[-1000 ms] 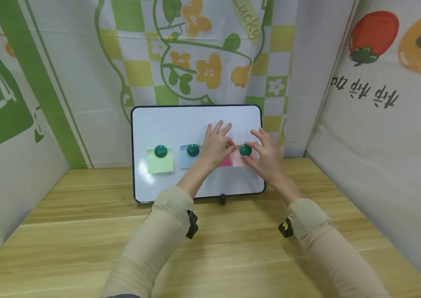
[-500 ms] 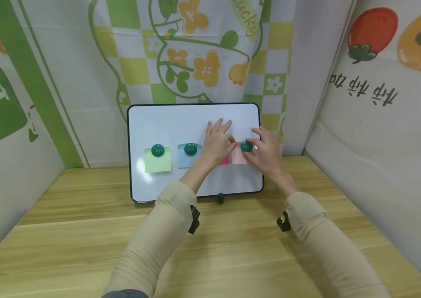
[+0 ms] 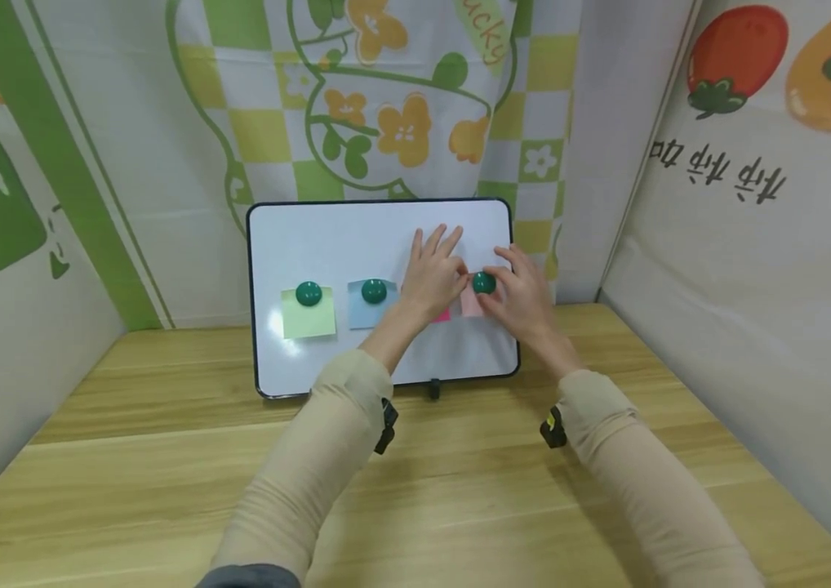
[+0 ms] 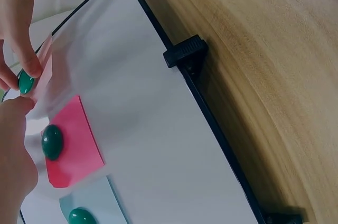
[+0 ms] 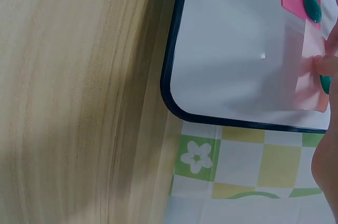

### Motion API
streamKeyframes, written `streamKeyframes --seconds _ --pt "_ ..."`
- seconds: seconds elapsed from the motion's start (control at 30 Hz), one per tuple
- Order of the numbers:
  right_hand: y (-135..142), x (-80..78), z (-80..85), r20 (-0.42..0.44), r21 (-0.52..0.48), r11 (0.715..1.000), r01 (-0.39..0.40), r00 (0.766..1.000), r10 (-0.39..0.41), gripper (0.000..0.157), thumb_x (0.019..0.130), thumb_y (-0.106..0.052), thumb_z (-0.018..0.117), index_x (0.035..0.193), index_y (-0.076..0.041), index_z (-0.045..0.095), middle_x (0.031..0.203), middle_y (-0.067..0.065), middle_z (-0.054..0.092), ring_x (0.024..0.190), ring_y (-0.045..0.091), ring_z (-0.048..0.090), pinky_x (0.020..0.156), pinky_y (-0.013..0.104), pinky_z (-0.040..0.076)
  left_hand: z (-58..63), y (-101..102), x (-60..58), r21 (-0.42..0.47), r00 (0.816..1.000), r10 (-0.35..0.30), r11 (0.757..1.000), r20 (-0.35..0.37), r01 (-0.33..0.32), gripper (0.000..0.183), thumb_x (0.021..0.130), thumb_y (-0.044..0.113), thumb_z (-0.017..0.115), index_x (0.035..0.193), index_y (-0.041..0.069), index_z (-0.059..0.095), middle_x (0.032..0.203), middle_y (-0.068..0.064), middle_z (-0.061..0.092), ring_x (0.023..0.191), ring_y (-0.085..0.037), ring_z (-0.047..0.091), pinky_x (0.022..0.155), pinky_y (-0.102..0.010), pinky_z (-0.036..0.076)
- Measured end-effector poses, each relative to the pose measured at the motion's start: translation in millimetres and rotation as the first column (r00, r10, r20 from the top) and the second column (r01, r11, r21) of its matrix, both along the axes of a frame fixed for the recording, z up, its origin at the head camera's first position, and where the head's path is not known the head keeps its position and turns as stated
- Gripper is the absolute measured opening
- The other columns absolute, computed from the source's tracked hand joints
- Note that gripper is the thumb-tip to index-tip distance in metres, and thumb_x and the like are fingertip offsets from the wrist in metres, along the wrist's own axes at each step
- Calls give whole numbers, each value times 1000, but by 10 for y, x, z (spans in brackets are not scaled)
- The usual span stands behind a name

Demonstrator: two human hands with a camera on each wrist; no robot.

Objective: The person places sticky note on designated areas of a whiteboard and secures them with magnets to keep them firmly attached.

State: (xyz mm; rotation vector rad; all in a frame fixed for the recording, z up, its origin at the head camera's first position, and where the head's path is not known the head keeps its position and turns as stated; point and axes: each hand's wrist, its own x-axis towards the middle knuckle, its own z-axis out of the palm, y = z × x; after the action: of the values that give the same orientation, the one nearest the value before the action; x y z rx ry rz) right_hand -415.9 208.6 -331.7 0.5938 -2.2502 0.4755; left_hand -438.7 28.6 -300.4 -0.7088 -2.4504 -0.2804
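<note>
A whiteboard point(image 3: 342, 237) with a black frame leans upright at the back of the table. My left hand point(image 3: 432, 282) pinches the upper left corner of a pale pink sticky note point(image 3: 471, 305), its other fingers spread. With thumb and fingers, my right hand point(image 3: 526, 298) holds a round green magnet point(image 3: 485, 282) at that note's upper part. In the left wrist view, the note tilts out from the board. A bright pink note point(image 4: 76, 147) under another green magnet point(image 4: 52, 142) is mostly hidden behind my left hand in the head view.
To the left, a light green note point(image 3: 308, 318) and a blue note point(image 3: 366, 314) hang under green magnets. Black feet, one a black clip point(image 4: 186, 52), support the board's lower edge on the wooden table point(image 3: 166, 457). A patterned curtain point(image 3: 268, 135) hangs behind.
My left hand and the pale pink note have shifted slightly right relative to the board. My right hand keeps its hold on the magnet. The head view has tilted a little.
</note>
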Motion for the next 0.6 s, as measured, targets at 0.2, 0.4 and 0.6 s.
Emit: streamKeyframes --seconds 0.2,0.4,0.6 --pt "-33 -49 24 31 28 999 21 999 -22 36 83 -18 80 113 -1 70 146 17 51 143 38 38 119 56 28 -12 12 -24 -12 1000 15 1000 13 -15 17 94 31 69 100 18 77 160 -4 37 152 -29 23 125 -55 7" --pt "-39 -112 -15 40 36 999 36 999 -37 37 82 -18 81 114 -1 69 145 16 52 142 37 39 119 54 29 -71 14 -64 -33 999 23 999 -35 -24 17 93 32 69 102 19 78 158 -5 40 150 -31 28 123 -58 12" --pt "-48 -100 -19 63 28 999 41 997 -43 39 82 -19 81 115 -2 69 146 17 51 142 37 39 119 55 29 -133 37 -104 -31 995 42 999 -92 -45 16 94 32 69 102 22 78 156 -5 44 147 -32 34 122 -61 16"
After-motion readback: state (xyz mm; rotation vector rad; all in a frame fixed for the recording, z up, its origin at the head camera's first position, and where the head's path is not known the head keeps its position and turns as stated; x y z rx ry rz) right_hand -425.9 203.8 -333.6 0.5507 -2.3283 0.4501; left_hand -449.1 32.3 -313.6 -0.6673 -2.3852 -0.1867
